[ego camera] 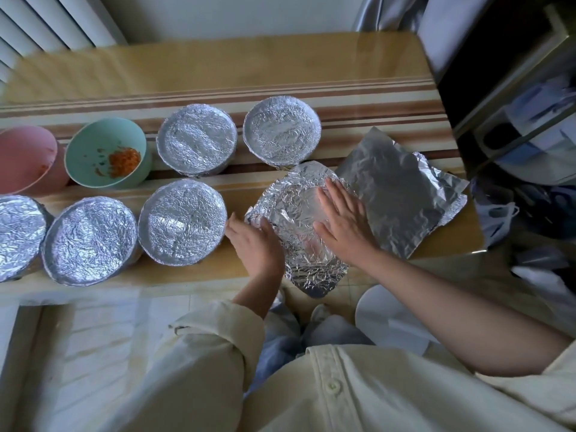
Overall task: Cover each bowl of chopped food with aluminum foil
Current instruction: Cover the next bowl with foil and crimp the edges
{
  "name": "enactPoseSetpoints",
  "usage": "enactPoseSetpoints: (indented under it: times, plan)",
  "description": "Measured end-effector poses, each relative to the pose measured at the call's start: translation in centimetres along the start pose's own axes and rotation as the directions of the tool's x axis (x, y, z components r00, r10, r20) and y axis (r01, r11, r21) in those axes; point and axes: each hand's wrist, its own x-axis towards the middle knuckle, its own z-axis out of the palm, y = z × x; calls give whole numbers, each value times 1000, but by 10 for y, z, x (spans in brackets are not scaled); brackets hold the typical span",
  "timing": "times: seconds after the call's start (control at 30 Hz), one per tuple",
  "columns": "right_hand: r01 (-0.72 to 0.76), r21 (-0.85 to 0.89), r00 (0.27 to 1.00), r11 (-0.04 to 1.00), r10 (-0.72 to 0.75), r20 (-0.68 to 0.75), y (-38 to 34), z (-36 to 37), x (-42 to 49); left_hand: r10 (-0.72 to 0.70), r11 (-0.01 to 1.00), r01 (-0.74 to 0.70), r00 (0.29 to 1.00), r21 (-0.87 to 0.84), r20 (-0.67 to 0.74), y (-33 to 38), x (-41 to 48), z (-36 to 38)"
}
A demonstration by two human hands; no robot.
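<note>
A loose sheet of foil (293,210) lies over a bowl at the table's front right; the bowl under it is hidden. My right hand (343,219) presses flat on top of that foil with straight fingers. My left hand (255,241) curls round the foil's left edge and folds it down. Several foil-covered bowls stand around: two behind (196,140) (282,130) and three in the front row (182,221) (88,240) (18,235). A green bowl (93,148) with chopped orange food and a pink bowl (25,157) stand uncovered at the left.
Spare foil sheets (402,194) lie stacked at the table's right end. The wooden table (218,70) has a striped band across it. A white round stool (392,319) stands below the front edge, and dark shelves with clutter (530,135) stand to the right.
</note>
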Motion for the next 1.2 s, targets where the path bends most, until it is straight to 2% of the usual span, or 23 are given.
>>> enactPoseSetpoints:
  times: [0.1,0.17,0.2,0.3,0.43,0.53,0.67,0.73,0.87,1.07,1.2]
  plan:
    - [-16,-7,1000,1000,16,4,-2,2,0,285,950,-272,956,152,-74,6,-21,10]
    - [-41,-2,999,999,41,8,-5,0,0,452,867,-444,892,226,20,6,-26,18]
    - [-54,0,999,999,54,-1,-7,-1,1,486,829,-494,868,263,97,5,-26,21]
    - [-39,-26,998,999,38,-44,-7,-6,5,479,745,-546,838,382,262,-2,-14,29]
    - [89,-69,995,994,-92,-31,4,-2,13,448,694,-559,829,454,335,-9,1,34]
    - [101,-29,994,994,-102,-28,8,3,18,465,723,-562,826,402,318,-10,4,32]
    - [74,130,992,989,-60,-109,6,6,19,541,765,-597,799,241,260,-16,9,32]
    - [42,243,987,969,-3,-158,6,8,19,548,804,-580,809,131,212,-19,11,35]
    - [-6,407,961,914,117,-249,5,11,20,461,887,-460,879,-40,122,-21,9,37]
    - [-26,486,938,874,190,-290,6,16,21,386,915,-368,918,-168,93,-20,8,37]
    - [-31,483,941,875,189,-281,7,16,22,183,944,-143,977,-297,111,-17,7,35]
